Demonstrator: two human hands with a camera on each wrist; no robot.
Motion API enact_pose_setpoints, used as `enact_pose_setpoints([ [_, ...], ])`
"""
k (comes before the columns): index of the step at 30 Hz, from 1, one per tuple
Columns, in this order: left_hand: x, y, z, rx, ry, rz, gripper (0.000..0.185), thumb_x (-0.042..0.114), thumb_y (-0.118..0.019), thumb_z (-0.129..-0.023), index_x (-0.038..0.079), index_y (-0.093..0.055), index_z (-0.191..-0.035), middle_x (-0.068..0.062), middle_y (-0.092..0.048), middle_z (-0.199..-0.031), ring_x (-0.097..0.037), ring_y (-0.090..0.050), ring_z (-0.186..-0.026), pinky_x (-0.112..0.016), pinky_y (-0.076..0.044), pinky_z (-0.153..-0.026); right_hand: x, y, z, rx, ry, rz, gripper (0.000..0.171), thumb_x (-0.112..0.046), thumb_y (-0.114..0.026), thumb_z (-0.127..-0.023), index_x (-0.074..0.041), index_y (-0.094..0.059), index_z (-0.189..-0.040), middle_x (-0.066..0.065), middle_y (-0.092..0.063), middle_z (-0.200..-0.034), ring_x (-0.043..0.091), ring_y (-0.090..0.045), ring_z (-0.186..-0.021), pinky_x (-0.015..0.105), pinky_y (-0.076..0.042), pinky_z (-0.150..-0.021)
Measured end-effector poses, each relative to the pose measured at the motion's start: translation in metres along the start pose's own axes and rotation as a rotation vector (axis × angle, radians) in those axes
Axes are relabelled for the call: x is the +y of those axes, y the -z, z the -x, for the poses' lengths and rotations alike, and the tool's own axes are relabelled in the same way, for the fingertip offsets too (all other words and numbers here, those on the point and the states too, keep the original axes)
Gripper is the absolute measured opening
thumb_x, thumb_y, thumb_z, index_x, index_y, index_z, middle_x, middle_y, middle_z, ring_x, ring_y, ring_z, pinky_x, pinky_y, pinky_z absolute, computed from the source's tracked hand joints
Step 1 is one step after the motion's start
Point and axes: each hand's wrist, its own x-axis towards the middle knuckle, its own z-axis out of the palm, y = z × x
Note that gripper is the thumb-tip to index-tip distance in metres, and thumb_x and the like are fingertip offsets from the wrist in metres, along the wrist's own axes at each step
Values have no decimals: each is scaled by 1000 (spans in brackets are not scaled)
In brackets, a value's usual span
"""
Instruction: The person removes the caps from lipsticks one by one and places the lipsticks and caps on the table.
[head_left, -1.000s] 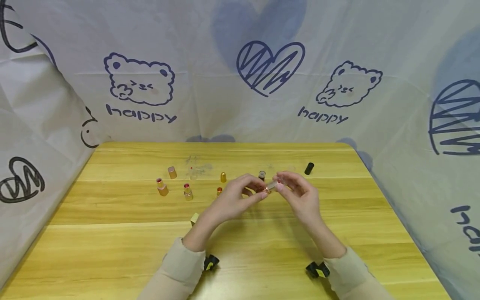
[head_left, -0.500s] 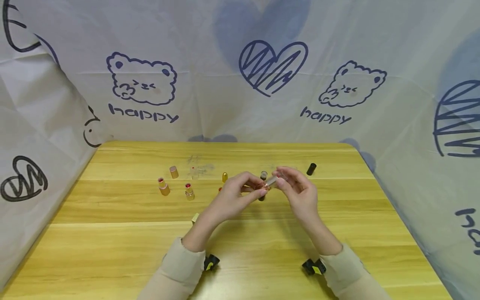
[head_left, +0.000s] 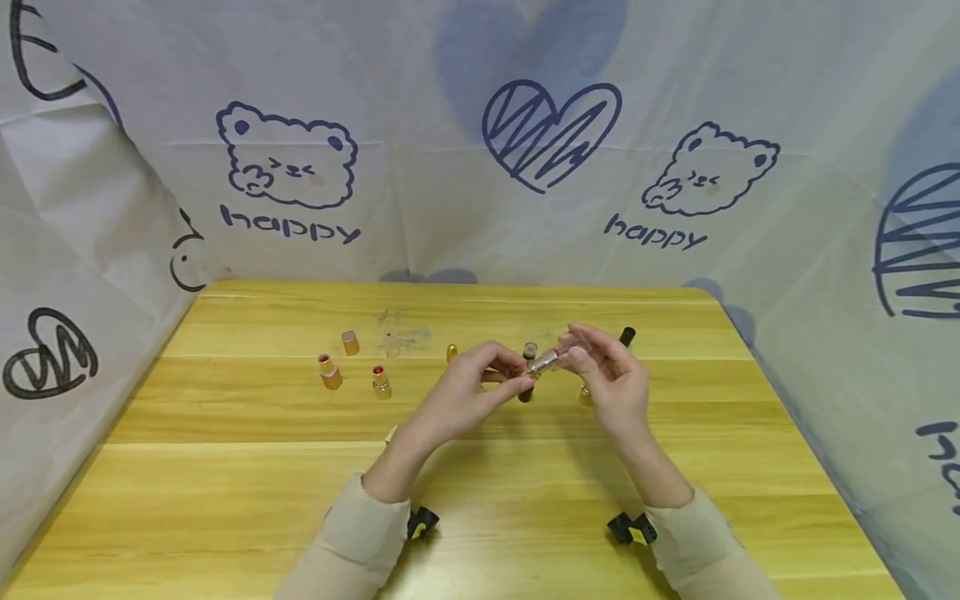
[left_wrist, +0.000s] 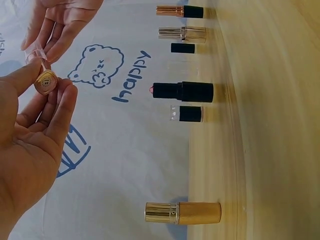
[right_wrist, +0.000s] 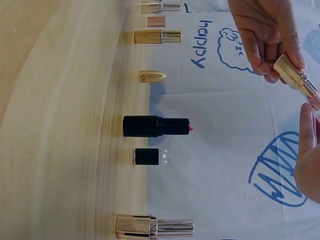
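The gold lipstick tube is held above the desk near its far edge. The left hand pinches the base; the right hand, pinching the clear cap, has drawn it slightly away, so separation appears underway.

left hand: raised, fingers pinching | right hand: raised, fingers pinching

gold lipstick, black lipstick, yellow wooden table

Bright, even light; soft shadows, sharp
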Motion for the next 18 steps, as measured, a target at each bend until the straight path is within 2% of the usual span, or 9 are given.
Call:
enact_pose_setpoints([
  [11, 0, -1, 0, -3, -12, 0, 20, 14, -73, -99, 6, -66, -116, -3, -69, -111, -15, -68, -100, -27, -58, -95, -5, 6, -3, 27, 7, 14, 36, -4, -64, -103, 22, -56, -127, 4, -74, -112, 14, -74, -94, 32, -62, -84],
  [14, 0, -2, 0, -8, -15, 3, 23, 14, -72, -99, 6, -66, -120, -3, -69, -112, -14, -68, -101, -28, -58, -95, -7, 8, -4, 26, 19, 5, 35, -2, -63, -103, 23, -55, -127, 6, -73, -112, 15, -75, -92, 32, -63, -83],
  [18, -1, -2, -1, -17, -30, -10, 33, 17, -70, -101, 5, -65, -132, -3, -69, -115, -15, -68, -103, -32, -58, -96, -10, 10, -5, 32, 37, -35, 31, 4, -62, -102, 23, -56, -126, 9, -73, -111, 17, -74, -91, 34, -63, -82],
])
